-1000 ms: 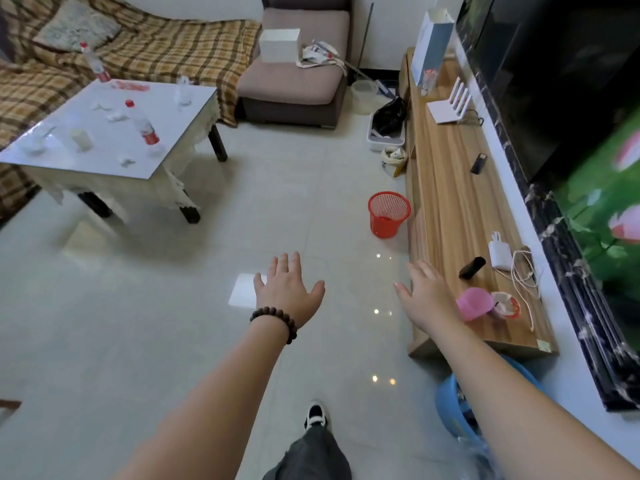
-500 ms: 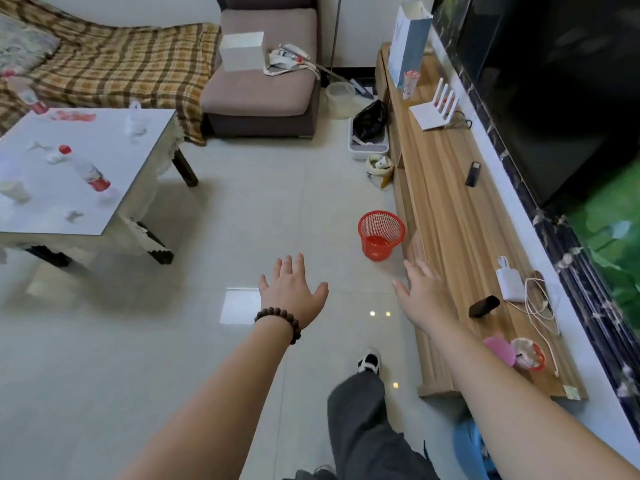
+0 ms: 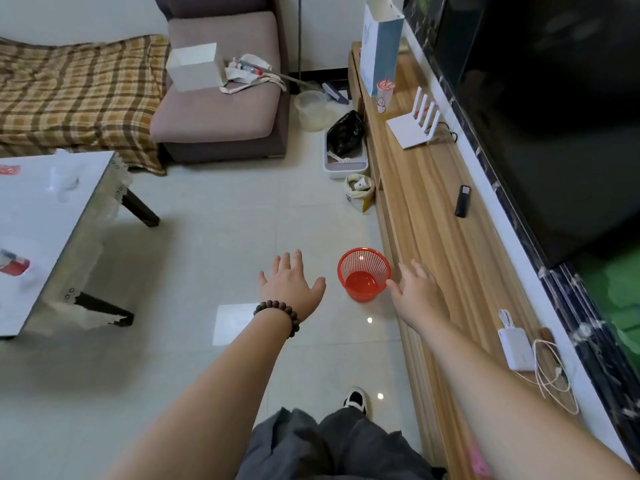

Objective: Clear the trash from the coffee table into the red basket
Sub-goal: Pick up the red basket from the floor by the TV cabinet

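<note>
reaching out over the tile floor, both hands empty. white glass-topped coffee table (image 3: 41,237) at far left, red-labelled plastic bottle (image 3: 14,265) lying on it. left hand (image 3: 291,285) fingers spread, beaded bracelet (image 3: 278,315) on wrist. red mesh plastic basket (image 3: 363,273) upright between the hands, beside long wooden tv bench (image 3: 440,216). right hand (image 3: 417,291) splayed, just beside the basket's rim.

— Where does the red plastic mesh basket (image 3: 363,274) stand?
— On the pale tiled floor (image 3: 214,237), just beside the long wooden TV bench (image 3: 436,209), between the left hand (image 3: 290,284) and right hand (image 3: 417,289).
— And the glass-topped coffee table (image 3: 45,230)?
— Well apart, far left, with a red-labelled plastic bottle (image 3: 14,266) lying on it.
</note>
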`<state>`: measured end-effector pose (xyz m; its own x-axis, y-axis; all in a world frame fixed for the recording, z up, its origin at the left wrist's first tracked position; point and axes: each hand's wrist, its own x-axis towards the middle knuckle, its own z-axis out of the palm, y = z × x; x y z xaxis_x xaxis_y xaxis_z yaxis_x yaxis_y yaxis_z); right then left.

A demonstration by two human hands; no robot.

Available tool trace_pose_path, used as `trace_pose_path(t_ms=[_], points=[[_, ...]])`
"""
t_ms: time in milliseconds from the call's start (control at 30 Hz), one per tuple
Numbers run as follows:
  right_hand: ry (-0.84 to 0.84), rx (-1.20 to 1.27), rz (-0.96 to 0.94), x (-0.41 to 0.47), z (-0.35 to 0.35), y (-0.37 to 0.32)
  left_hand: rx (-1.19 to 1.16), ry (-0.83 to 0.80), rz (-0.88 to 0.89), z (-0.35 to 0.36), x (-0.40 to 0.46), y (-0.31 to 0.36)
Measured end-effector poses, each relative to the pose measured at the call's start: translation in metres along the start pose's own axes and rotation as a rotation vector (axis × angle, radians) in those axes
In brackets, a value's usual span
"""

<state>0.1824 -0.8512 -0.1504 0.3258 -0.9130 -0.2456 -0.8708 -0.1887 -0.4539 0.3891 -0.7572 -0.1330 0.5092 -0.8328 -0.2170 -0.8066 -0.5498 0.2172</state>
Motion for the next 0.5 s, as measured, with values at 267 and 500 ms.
trace_pose_path(t_ms=[267,500], points=[[0.001,0.023,0.069,0.086,-0.008,0.015,0.052,-0.073,0.041,0.001,0.100,0.030],[0.012,0.037,0.206,0.149,0.002,0.028,0.093,-0.145,0.151,0.011,0.190,0.049]])
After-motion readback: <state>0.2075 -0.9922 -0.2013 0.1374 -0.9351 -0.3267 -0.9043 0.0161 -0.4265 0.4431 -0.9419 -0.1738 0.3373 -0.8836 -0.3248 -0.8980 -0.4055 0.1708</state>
